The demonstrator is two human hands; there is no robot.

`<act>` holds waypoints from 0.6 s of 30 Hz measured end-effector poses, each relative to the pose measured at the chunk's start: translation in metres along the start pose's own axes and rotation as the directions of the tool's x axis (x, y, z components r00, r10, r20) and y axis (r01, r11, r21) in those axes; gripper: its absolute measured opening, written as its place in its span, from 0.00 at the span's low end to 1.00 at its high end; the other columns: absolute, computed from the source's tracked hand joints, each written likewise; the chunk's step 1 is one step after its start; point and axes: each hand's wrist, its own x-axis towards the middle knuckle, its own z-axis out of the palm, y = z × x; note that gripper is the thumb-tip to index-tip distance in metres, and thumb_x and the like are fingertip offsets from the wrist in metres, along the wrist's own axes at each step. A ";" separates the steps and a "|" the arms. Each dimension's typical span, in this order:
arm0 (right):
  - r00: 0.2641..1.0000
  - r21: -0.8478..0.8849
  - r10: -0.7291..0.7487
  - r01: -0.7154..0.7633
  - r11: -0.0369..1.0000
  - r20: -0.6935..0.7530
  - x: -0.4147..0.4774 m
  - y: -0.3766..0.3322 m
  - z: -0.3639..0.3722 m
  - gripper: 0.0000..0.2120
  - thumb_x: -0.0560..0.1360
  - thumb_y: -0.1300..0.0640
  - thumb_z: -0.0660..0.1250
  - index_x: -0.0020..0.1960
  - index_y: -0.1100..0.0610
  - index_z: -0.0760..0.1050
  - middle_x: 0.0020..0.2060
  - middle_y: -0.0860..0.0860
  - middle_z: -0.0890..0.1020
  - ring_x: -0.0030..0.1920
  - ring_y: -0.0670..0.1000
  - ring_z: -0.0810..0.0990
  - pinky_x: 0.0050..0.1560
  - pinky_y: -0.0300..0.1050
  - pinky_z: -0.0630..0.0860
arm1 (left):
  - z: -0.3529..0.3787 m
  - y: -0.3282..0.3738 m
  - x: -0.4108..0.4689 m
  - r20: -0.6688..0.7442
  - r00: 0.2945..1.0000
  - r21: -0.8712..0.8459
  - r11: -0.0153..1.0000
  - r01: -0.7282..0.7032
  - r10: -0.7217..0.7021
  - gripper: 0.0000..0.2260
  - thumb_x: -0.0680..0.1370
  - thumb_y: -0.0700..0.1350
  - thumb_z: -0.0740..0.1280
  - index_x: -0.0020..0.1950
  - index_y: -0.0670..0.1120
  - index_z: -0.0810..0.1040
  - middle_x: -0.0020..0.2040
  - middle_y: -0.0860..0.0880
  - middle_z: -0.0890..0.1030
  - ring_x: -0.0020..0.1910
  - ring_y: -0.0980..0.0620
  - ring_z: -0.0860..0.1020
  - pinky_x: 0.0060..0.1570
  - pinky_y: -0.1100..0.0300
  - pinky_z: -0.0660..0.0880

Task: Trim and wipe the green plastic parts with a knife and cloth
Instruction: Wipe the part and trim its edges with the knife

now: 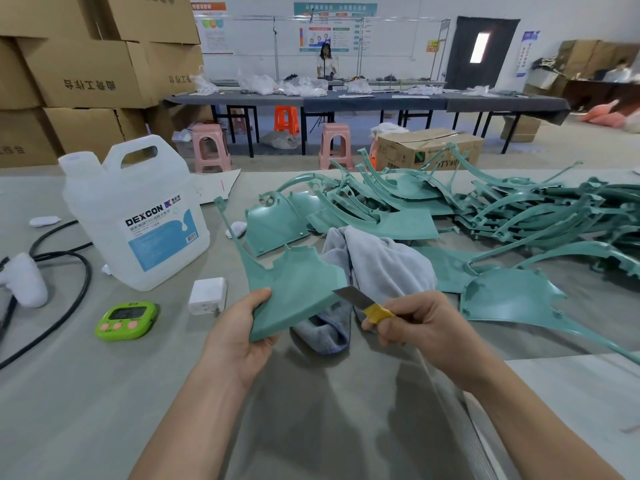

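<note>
Contact between blade and plastic decides your next stroke. Your right hand [415, 323] curls its fingers round the yellow handle of the knife [363, 303]. The bare blade points up and to the left from that hand, its tip touching or just short of the lower right edge of the green part [294, 289]; I cannot tell which. Your left hand [239, 344] pinches that part at its lower left corner, thumb on the upper face and fingers underneath, and holds it off the table [104, 393]. The part lies just left of the knife hand, so your right hand is the one nearer the edge to be trimmed. Its long axis runs away from your left hand, up and to the left, ending in a thin curved arm; the broad fan-shaped panel is the end you hold. It looks matte and teal-green, with small notches along its far edge. Just beyond both hands, partly under the part, the grey cloth [381, 268] lies crumpled, near your right hand. Farther out, ahead and to the right of the knife hand, the pile of green parts [519, 216] lies in a tangle.
</note>
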 end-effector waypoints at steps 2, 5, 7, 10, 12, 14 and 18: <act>1.000 0.005 0.022 -0.022 1.000 0.002 0.000 0.000 -0.001 0.07 0.74 0.58 0.71 0.46 0.52 0.88 0.32 0.52 0.83 0.35 0.47 0.76 0.39 0.35 0.72 | 0.000 0.000 -0.001 0.005 1.000 0.007 1.000 0.006 -0.006 0.05 0.81 0.37 0.64 0.49 0.39 0.79 0.35 0.45 0.86 0.27 0.53 0.83 0.21 0.66 0.74; 0.988 0.005 0.111 -0.111 0.994 -0.108 0.006 0.007 0.002 0.08 0.78 0.60 0.70 0.44 0.54 0.87 0.30 0.52 0.81 0.32 0.51 0.72 0.34 0.37 0.69 | 0.001 0.001 -0.005 0.070 0.997 0.036 0.999 0.040 -0.043 0.05 0.81 0.37 0.64 0.48 0.38 0.80 0.38 0.43 0.86 0.30 0.51 0.84 0.22 0.64 0.76; 0.958 0.027 0.179 -0.177 0.984 -0.225 0.008 0.012 0.001 0.12 0.80 0.64 0.67 0.41 0.56 0.85 0.28 0.53 0.78 0.30 0.51 0.70 0.31 0.36 0.67 | 0.001 -0.001 -0.007 0.101 0.994 0.068 0.997 0.046 -0.053 0.05 0.80 0.37 0.65 0.49 0.38 0.81 0.42 0.43 0.87 0.33 0.50 0.85 0.25 0.63 0.77; 0.939 0.066 0.195 -0.184 0.981 -0.284 0.007 0.009 0.000 0.14 0.81 0.65 0.66 0.40 0.56 0.85 0.28 0.53 0.79 0.28 0.48 0.71 0.30 0.34 0.68 | 0.002 -0.005 -0.005 0.097 0.995 0.056 0.998 0.008 -0.013 0.06 0.80 0.38 0.65 0.52 0.39 0.81 0.45 0.44 0.87 0.35 0.51 0.86 0.28 0.63 0.79; 0.938 0.076 0.150 -0.133 0.988 -0.313 0.007 0.007 0.005 0.15 0.81 0.66 0.65 0.39 0.56 0.85 0.29 0.55 0.81 0.28 0.47 0.72 0.30 0.34 0.70 | 0.002 -0.006 -0.002 0.081 0.996 0.018 1.000 -0.022 0.021 0.06 0.81 0.39 0.65 0.53 0.41 0.81 0.45 0.46 0.87 0.36 0.53 0.86 0.30 0.63 0.80; 0.925 0.102 0.102 -0.069 0.992 -0.367 0.007 0.006 0.012 0.15 0.81 0.67 0.64 0.40 0.57 0.84 0.30 0.55 0.82 0.27 0.47 0.73 0.30 0.34 0.71 | 0.001 -0.004 0.000 0.091 0.995 -0.031 0.999 -0.037 0.040 0.07 0.81 0.38 0.65 0.54 0.41 0.82 0.46 0.46 0.88 0.38 0.53 0.86 0.35 0.62 0.83; 0.908 0.013 0.021 -0.017 1.000 -0.419 0.007 0.010 0.025 0.13 0.81 0.66 0.66 0.43 0.54 0.84 0.32 0.53 0.84 0.30 0.46 0.76 0.35 0.37 0.75 | -0.001 -0.005 0.001 0.126 0.991 -0.069 0.997 -0.029 0.038 0.07 0.80 0.36 0.64 0.54 0.39 0.81 0.46 0.44 0.87 0.39 0.52 0.86 0.44 0.59 0.83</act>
